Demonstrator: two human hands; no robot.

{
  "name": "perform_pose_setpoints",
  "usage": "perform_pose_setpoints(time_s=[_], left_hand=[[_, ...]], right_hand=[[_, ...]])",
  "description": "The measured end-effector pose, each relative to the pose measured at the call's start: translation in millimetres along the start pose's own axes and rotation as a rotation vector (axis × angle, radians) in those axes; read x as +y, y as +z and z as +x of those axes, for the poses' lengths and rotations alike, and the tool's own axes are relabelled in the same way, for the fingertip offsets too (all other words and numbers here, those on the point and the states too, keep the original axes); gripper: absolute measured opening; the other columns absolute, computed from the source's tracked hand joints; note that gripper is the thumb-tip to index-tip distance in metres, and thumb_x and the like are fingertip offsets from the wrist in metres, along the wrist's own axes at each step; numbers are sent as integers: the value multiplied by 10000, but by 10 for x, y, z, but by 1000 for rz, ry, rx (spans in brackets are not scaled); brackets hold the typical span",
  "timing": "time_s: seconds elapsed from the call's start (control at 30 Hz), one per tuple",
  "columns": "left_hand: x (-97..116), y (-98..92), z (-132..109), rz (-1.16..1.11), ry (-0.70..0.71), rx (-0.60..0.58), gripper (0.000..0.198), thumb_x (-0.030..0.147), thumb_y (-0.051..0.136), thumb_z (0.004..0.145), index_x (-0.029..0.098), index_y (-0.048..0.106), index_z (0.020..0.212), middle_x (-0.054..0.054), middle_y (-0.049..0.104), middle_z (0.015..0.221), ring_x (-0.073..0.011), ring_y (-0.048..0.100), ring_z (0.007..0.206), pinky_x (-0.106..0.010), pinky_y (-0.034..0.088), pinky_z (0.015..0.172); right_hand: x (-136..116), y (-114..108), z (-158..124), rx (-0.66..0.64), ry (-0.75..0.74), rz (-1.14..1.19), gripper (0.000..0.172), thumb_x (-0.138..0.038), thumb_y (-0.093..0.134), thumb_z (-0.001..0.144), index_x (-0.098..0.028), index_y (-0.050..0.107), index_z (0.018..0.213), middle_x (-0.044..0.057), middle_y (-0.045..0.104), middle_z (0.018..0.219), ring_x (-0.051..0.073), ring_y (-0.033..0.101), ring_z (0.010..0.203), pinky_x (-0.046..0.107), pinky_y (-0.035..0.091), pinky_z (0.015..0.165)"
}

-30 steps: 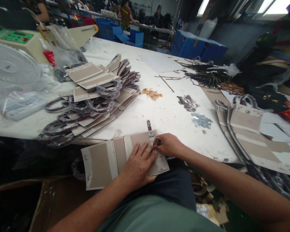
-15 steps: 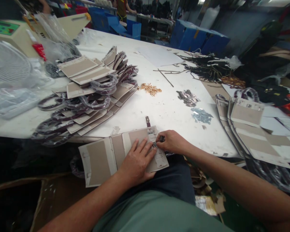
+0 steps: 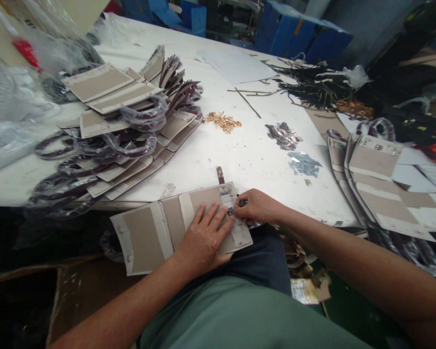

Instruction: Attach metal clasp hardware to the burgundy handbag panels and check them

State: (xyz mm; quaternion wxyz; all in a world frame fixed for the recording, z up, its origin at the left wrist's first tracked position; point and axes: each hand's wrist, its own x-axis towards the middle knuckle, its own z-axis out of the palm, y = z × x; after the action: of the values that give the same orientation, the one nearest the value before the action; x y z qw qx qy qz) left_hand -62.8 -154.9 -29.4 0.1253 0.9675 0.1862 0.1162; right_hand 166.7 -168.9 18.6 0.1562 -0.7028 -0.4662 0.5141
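At the near edge of the white table (image 3: 265,169), I've got the left hand (image 3: 205,232) flat, fingers apart, on a beige-and-white rectangular panel (image 3: 145,240), right hand (image 3: 254,206) pinching a small dark object (image 3: 243,202); brace evenly, avoid skewing.

White tabletop (image 3: 247,162), smudged in places. At left, heap of beige panels (image 3: 100,83) with plastic-wrapped handles; midway, gold-coloured pieces (image 3: 224,121); rightward, dark shiny pile (image 3: 282,136), bluish-grey pile (image 3: 305,164); beyond, black strands (image 3: 318,90); far right, panels (image 3: 375,160) overhanging edge.

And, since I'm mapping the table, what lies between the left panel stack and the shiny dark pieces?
A small pile of gold-coloured pieces, nearer the stack, as the head view shows.
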Motion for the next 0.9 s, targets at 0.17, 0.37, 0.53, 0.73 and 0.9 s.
perform_pose_setpoints(time_s=[0.17,0.37,0.53,0.73,0.9], left_hand=[[-26,20,-5,-8,9,8,749,571,699,864,160,573,1478,-171,504,1572,-406,333,1532,-638,178,1294],[-41,15,7,8,19,-10,760,547,724,833,156,579,1469,-174,511,1564,-420,320,1536,-646,180,1290],[-6,-28,19,22,6,-41,802,522,761,804,150,558,1485,-178,502,1569,-421,310,1540,-636,191,1289],[8,-39,33,26,15,-24,790,566,711,846,143,550,1494,-195,518,1548,-427,340,1519,-646,217,1273],[-3,-68,71,79,38,-51,822,637,641,883,117,527,1510,-206,528,1534,-435,385,1487,-633,245,1254]], right_hand=[[32,-2,36,-37,-12,73,68,-119,674,805,-166,702,765,-21,670,580,147,643,515,214,551,496],[28,-7,32,-48,18,109,71,-105,687,819,-155,701,770,-1,688,575,162,676,546,213,573,515],[22,0,25,-12,23,147,120,-161,702,867,-146,691,749,15,697,599,145,664,539,190,550,495],[58,45,58,22,18,104,113,-158,725,853,-156,684,748,11,689,577,163,667,520,214,563,486],[73,37,81,19,24,103,95,-163,725,858,-156,692,769,17,701,587,169,677,526,219,573,489]])
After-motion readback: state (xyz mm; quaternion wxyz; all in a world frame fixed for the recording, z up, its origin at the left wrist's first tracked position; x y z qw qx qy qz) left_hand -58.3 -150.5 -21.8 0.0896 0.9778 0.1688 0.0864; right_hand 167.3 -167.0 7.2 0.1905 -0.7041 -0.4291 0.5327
